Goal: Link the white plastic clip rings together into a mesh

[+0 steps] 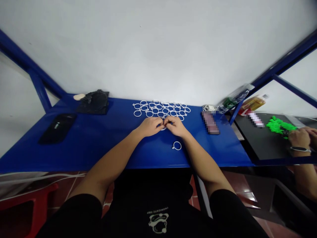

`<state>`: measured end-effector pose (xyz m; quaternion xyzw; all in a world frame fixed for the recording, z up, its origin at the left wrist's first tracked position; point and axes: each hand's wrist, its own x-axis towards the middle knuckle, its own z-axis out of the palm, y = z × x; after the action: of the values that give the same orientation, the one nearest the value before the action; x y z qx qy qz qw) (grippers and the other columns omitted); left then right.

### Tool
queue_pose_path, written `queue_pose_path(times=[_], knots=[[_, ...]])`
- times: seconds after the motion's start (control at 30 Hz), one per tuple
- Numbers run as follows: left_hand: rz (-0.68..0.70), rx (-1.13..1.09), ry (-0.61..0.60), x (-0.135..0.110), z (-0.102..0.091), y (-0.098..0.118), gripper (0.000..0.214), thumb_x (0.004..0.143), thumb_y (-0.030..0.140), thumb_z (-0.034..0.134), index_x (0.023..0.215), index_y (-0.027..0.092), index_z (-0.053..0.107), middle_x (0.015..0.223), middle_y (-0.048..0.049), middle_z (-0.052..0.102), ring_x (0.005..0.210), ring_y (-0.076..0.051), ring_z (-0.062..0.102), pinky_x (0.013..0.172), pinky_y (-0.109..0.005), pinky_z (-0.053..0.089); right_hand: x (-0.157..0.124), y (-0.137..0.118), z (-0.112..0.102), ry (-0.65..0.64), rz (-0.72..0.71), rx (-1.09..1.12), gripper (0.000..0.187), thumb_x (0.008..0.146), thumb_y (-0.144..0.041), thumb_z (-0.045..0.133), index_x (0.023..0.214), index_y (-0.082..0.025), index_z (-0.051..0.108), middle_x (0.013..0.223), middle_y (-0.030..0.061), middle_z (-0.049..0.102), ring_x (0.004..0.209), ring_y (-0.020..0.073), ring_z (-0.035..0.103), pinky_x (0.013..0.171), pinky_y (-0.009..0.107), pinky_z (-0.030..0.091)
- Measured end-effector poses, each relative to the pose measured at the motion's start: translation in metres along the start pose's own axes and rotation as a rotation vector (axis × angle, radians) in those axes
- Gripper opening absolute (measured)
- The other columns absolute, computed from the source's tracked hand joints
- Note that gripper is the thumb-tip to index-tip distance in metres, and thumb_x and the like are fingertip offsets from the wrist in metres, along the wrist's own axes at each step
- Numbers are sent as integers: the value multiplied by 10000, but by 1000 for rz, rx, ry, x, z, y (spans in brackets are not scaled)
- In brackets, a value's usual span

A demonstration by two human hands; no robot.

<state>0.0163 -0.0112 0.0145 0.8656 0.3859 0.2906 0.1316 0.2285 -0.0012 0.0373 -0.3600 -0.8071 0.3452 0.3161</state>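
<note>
The left hand (150, 126) and right hand (176, 126) met over the blue desk (94, 138), fingertips pinching a white ring (163, 129) mostly hidden between them. More rings (158, 109) lay clustered just beyond, near the wall (158, 49); a loose ring (181, 146) lay apart, beside the right forearm (200, 158).

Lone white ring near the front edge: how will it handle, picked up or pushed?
The lone white ring looks thin and open, so probably light. Lying flat on the smooth-looking blue table, it would likely slide, not roll. Its small knob might make it swivel when pushed.
</note>
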Motion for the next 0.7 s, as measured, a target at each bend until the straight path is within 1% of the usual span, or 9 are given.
queue_pose_path(times=[0.17, 0.3, 0.37, 0.4, 0.5, 0.53, 0.57, 0.63, 0.7], knots=[[3, 12, -10, 0, 2, -2, 161, 1000, 304, 634, 866, 214, 646, 833, -20, 704, 802, -184, 672, 756, -323, 494, 0, 3, 0, -25, -35, 6, 125, 788, -163, 501, 775, -217, 613, 800, 12, 684, 751, 167, 626, 758, 299, 492], [16, 19, -6, 0, 2, -2, 195, 1018, 333, 621, 867, 210, 633, 829, -28, 695, 785, -187, 658, 736, -324, 479, 0, 4, 1, -18, -19, -31, 159, 803, -131, 489, 786, -218, 620, 805, 15, 684, 763, 168, 631, 777, 299, 499], [4, 20, 22, 0, 0, -3, 217, 1030, 354, 605, 870, 210, 637, 826, -30, 691, 761, -182, 643, 721, -321, 469, 0, 3, 1, 10, -36, -67, 196, 804, -115, 500, 852, -220, 660, 854, 26, 704, 802, 179, 643, 810, 313, 512], [-14, 23, 47, -1, -2, -4, 225, 1031, 362, 601, 867, 211, 639, 821, -30, 688, 747, -177, 633, 712, -317, 464, 0, 1, 1, 31, -58, -84, 232, 805, -111, 511, 914, -222, 683, 916, 37, 720, 826, 183, 647, 830, 324, 520], [-97, 56, 135, -1, -14, -11, 232, 1005, 365, 624, 833, 210, 639, 802, -23, 682, 719, -165, 607, 694, -310, 444, -1, -2, -4, 93, -134, -138, 363, 825, -120, 545, 1131, -233, 704, 1195, 82, 721, 855, 185, 643, 858, 355, 537], [-127, 71, 161, -2, -20, -15, 233, 992, 360, 636, 814, 210, 634, 797, -21, 681, 715, -163, 601, 692, -310, 438, -1, -2, -7, 99, -141, -160, 379, 840, -131, 555, 1175, -234, 699, 1246, 93, 710, 845, 184, 638, 848, 359, 539], [-157, 88, 192, -3, -26, -19, 243, 979, 358, 645, 788, 209, 625, 788, -19, 678, 707, -161, 593, 687, -313, 430, -2, -2, -11, 93, -128, -186, 377, 854, -141, 565, 1195, -231, 698, 1257, 98, 710, 832, 183, 635, 834, 357, 537], [-215, 105, 209, -5, -39, -27, 272, 958, 360, 660, 740, 211, 601, 758, -14, 666, 678, -154, 569, 666, -318, 409, -3, 0, -20, 52, -62, -242, 333, 873, -158, 590, 1176, -222, 712, 1191, 90, 739, 814, 184, 636, 809, 343, 523], [-284, 97, 189, -8, -48, -35, 284, 936, 369, 675, 711, 218, 591, 704, -5, 642, 634, -149, 541, 632, -323, 383, -5, 4, -30, -13, 19, -285, 259, 881, -176, 623, 1114, -214, 730, 1113, 73, 763, 821, 185, 648, 795, 325, 504]])
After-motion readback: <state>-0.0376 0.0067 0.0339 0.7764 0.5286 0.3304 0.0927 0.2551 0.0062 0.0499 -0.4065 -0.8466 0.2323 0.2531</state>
